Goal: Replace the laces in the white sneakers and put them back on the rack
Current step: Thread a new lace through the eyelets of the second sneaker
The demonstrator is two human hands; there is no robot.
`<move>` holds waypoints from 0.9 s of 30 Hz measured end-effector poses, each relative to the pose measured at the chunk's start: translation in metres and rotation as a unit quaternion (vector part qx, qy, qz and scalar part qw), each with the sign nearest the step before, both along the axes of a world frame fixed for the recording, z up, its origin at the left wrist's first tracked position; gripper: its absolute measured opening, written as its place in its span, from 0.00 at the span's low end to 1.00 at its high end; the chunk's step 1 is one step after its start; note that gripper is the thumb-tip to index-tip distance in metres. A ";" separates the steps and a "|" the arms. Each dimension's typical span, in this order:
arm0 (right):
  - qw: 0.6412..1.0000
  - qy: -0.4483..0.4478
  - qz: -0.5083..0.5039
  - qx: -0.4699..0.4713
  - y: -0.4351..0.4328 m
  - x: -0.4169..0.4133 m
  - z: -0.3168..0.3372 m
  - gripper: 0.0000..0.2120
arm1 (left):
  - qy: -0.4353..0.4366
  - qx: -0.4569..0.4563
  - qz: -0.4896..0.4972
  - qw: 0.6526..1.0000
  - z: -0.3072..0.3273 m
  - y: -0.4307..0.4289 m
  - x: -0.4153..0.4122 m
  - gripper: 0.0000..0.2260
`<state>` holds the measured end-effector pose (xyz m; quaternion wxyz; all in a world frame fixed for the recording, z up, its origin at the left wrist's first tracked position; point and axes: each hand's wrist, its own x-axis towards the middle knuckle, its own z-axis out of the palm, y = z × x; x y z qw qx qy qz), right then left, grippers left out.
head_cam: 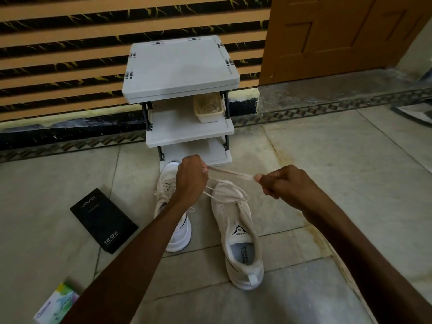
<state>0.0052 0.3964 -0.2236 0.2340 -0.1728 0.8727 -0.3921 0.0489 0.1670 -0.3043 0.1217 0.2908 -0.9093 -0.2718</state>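
Both the left hand and the right hand pinch one lace in clenched fingers. It runs taut, left to right, just above the right-hand sneaker on the floor. The left hand is nearer its eyelets.

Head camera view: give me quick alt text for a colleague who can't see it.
The left hand and right hand pinch a pale lace stretched between them, its strands running down into the nearer sneaker. The other sneaker stands beside it on the tiled floor, before a white rack; a black box lies to the left.
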 end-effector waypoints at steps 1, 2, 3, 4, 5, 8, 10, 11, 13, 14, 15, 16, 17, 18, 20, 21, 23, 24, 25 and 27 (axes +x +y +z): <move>1.000 0.008 -0.012 0.006 -0.001 0.000 0.000 0.23 | -0.001 -0.005 0.006 1.000 0.000 -0.001 -0.001 0.09; 1.000 0.015 -0.019 0.007 -0.002 0.000 -0.001 0.25 | -0.003 -0.014 0.009 1.000 0.000 -0.002 -0.003 0.09; 1.000 0.023 -0.019 0.005 -0.002 0.000 -0.001 0.27 | -0.001 -0.019 0.009 1.000 0.002 -0.002 -0.004 0.10; 0.999 0.029 -0.015 0.001 -0.003 0.001 -0.001 0.29 | 0.003 -0.018 0.006 1.000 0.003 -0.001 -0.005 0.09; 0.999 0.035 -0.010 -0.002 -0.003 0.003 0.000 0.29 | 0.010 -0.003 0.001 1.000 0.006 0.001 -0.006 0.08; 0.998 0.058 -0.008 0.005 -0.002 0.002 0.003 0.27 | 0.034 0.053 -0.012 0.998 0.016 0.007 -0.010 0.05; 0.991 0.111 -0.013 0.074 0.001 -0.002 0.003 0.25 | 0.054 0.066 -0.026 0.996 0.023 0.012 -0.014 0.05; 0.981 0.146 -0.019 0.124 0.003 -0.003 0.001 0.25 | 0.066 0.081 -0.041 0.994 0.029 0.016 -0.016 0.05; 0.949 0.207 -0.037 0.235 0.009 -0.005 -0.001 0.25 | 0.083 0.105 -0.085 0.987 0.039 0.028 -0.020 0.03; 0.928 0.225 -0.036 0.294 0.012 -0.006 -0.001 0.25 | 0.091 0.109 -0.112 0.984 0.045 0.035 -0.023 0.03; 0.909 0.226 -0.023 0.349 0.015 -0.006 -0.001 0.24 | 0.101 0.109 -0.139 0.979 0.050 0.042 -0.024 0.05; 0.895 0.212 -0.002 0.393 0.019 -0.007 0.000 0.23 | 0.112 0.109 -0.163 0.974 0.056 0.050 -0.026 0.06; 0.885 0.192 0.019 0.424 0.023 -0.008 0.001 0.21 | 0.123 0.109 -0.181 0.970 0.061 0.057 -0.027 0.08; 0.877 0.172 0.037 0.448 0.027 -0.009 0.003 0.20 | 0.132 0.111 -0.195 0.965 0.066 0.065 -0.028 0.09; 0.864 0.148 0.057 0.477 0.035 -0.009 0.004 0.17 | 0.147 0.120 -0.214 0.958 0.074 0.080 -0.029 0.10; 0.861 0.140 0.064 0.485 0.037 -0.009 0.004 0.19 | 0.151 0.123 -0.221 0.956 0.078 0.085 -0.029 0.11; 0.881 0.134 0.065 0.450 0.040 -0.011 0.003 0.26 | 0.153 0.128 -0.232 0.952 0.085 0.094 -0.028 0.10; 0.913 0.135 0.057 0.382 0.041 -0.014 0.002 0.29 | 0.152 0.131 -0.235 0.951 0.089 0.097 -0.028 0.09; 0.953 0.124 0.046 0.274 0.041 -0.017 0.003 0.30 | 0.151 0.135 -0.235 0.950 0.090 0.099 -0.028 0.08; 0.998 0.051 0.024 0.004 0.038 -0.019 0.009 0.20 | 0.149 0.136 -0.230 0.952 0.093 0.102 -0.027 0.06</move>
